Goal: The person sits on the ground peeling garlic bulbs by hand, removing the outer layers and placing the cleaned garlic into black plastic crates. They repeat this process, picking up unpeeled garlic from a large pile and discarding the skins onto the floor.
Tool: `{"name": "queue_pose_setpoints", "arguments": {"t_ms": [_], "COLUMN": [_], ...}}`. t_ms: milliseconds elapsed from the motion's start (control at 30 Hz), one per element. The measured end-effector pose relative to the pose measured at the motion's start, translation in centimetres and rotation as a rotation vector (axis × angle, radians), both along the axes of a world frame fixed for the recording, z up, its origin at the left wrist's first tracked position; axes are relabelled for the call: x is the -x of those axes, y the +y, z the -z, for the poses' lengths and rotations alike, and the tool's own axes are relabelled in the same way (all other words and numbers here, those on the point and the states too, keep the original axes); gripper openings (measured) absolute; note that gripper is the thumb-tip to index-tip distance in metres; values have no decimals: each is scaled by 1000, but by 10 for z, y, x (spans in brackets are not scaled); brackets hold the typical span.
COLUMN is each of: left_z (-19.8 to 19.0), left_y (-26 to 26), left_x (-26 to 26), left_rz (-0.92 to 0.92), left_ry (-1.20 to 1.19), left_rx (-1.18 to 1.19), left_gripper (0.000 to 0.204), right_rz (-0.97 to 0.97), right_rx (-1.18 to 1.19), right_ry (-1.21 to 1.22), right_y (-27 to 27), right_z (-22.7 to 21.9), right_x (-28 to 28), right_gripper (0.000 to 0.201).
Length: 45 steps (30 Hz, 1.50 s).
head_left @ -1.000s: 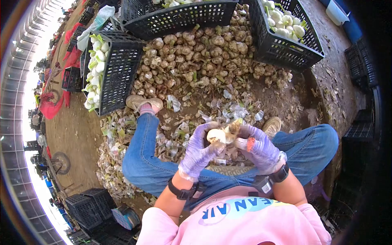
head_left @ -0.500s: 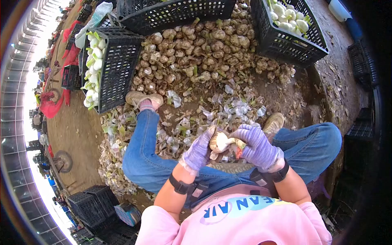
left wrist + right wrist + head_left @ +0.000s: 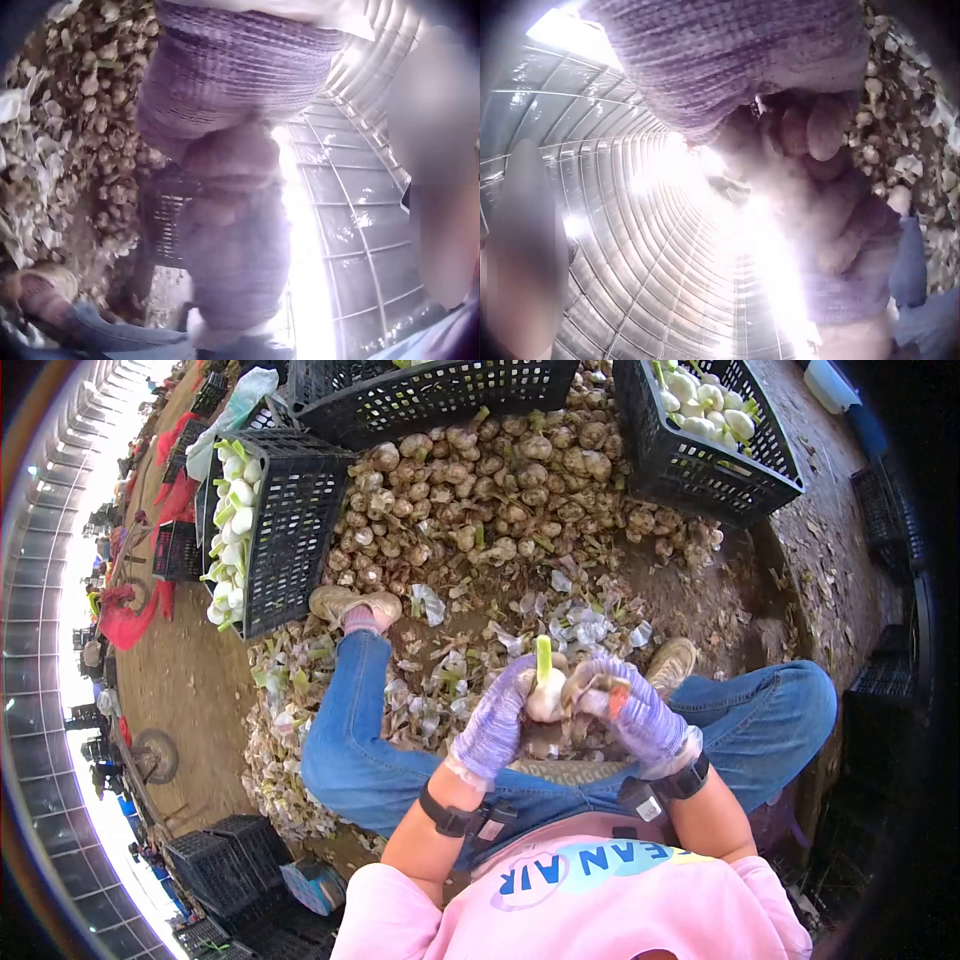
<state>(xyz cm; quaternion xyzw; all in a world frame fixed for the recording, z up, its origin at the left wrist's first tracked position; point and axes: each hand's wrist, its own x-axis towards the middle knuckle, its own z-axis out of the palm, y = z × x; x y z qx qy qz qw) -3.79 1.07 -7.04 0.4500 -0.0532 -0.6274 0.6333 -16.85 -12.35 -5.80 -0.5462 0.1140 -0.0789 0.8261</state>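
1. Left hand [image 3: 495, 722]: fingers are curled round a garlic bulb [image 3: 545, 700], so it's a pretty snug grip. The bulb is between the two hands, green stalk [image 3: 543, 652] pointing to 12 o'clock.
2. Right hand [image 3: 645, 720]: fingers bent, right up at the bulb's 3 o'clock side. Can't tell if it's pinching anything, tbh.
3. That bulb looks mostly white, so I'd call this one nearly bare. Its far side is hidden though.
4. Loose skins [image 3: 290, 745] litter the ground at 9 o'clock, with more just past the hands at 12.
5. Further out at 12 is a big heap of brown bulbs [image 3: 500, 490], skins on. Loads left, imo.
6. Done pile: white bulbs [image 3: 232, 530] in the 10 o'clock crate [image 3: 295, 540], plus more [image 3: 705, 410] in the 1 o'clock crate [image 3: 715, 475].
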Motion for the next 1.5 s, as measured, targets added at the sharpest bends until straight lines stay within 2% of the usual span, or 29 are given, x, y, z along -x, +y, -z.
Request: {"name": "queue_pose_setpoints", "arguments": {"t_ms": [67, 100, 200, 233, 300, 333, 400, 433, 467, 533, 567, 600, 667, 733, 800, 833, 967, 1000, 1067, 1100, 1133, 1167, 1200, 1233, 1267, 1300, 1333, 1400, 1500], "left_z": [-2, -10, -6, -7, -14, -18, -20, -21, -20, -12, -9, -9, -9, -3, -4, -10, -22, -26, -32, -24, -19, -15, -15, -17, -20, -21, -21, -12, -7], "left_y": [1, -4, 1, 9, 6, 5, 2, 1, 0, 2, 2, 3, 4, 6, 2, -1, -2, 0, 5, 13, 14, 13, 12, 14, 17, 13, 8, 4, -1], "left_x": [6, 9, 8, 0, 2, 4, 6, 7, 7, 8, 8, 10, 12, 11, 9, 15, 6, 2, -5, -11, -10, -8, -8, -6, -14, -13, -9, -9, -10], "left_rz": [-167, -202, -182, -117, -178, -239, -268, -284, -298, -267, -240, -239, -222, -231, -163, -241, -245, -245, -116, -27, -26, -169, -310, -389, -340, -462, -583, -635, -673], "left_ry": [-28, -10, -119, 41, 53, 63, 56, -36, -127, -235, -349, -349, -290, -390, -987, -712, -944, -942, -974, -917, -917, -738, -557, -412, -132, -60, 13, 82, 239], "left_rx": [24, 69, 47, 32, 54, 76, 121, 108, 96, 110, 125, 125, 37, 8, 30, -95, -24, -28, 225, 207, 209, 304, 396, 240, 211, 212, 212, 273, 252], "left_gripper": [64, 63, 62, 65, 69, 72, 73, 73, 73, 66, 60, 60, 52, 46, 52, 45, 25, 25, 22, 22, 22, 23, 24, 33, 47, 51, 55, 53, 43], "right_rz": [124, 137, 154, 155, 452, 450, 597, 535, 536, 302, 387, 388, 429, 496, 537, 537, 547, 562, 585, 588, 638, 675, 672, 681, 683, 649, 648, 763, 764], "right_rx": [-373, -513, -591, -591, -667, -668, -143, -10, -10, -238, 71, 70, 356, 404, 743, 742, 700, 563, 639, 641, 343, 43, 43, -183, -409, -542, -544, -662, -496], "right_ry": [289, 237, 214, 215, 18, 19, 114, 151, 153, 89, 58, 59, 129, 113, 68, 68, 109, 112, 185, 184, 196, 204, 201, 98, -5, -271, -270, -389, -368], "right_y": [1, 2, 2, 1, -4, -5, -8, -3, 2, 13, 21, 23, 26, 27, 29, 29, 17, 9, -12, -17, -21, -24, -27, -31, -36, -38, -36, -33, -30], "right_z": [-3, 1, -7, 0, 18, 21, 21, 12, 2, -15, -10, -3, 5, -1, 0, 0, -4, 0, 4, 1, -3, -7, -11, -13, -13, -2, -1, -16, -19], "right_x": [1, 3, 4, 4, 4, 3, -2, 0, 0, -1, -4, -4, -7, -12, -12, -12, -10, -8, -4, -5, -6, -5, -4, 0, 5, 9, 12, 16, 16], "right_gripper": [13, 14, 18, 18, 26, 26, 36, 44, 44, 50, 39, 39, 24, 17, 19, 19, 20, 21, 16, 16, 14, 14, 14, 17, 19, 23, 23, 31, 38]}}
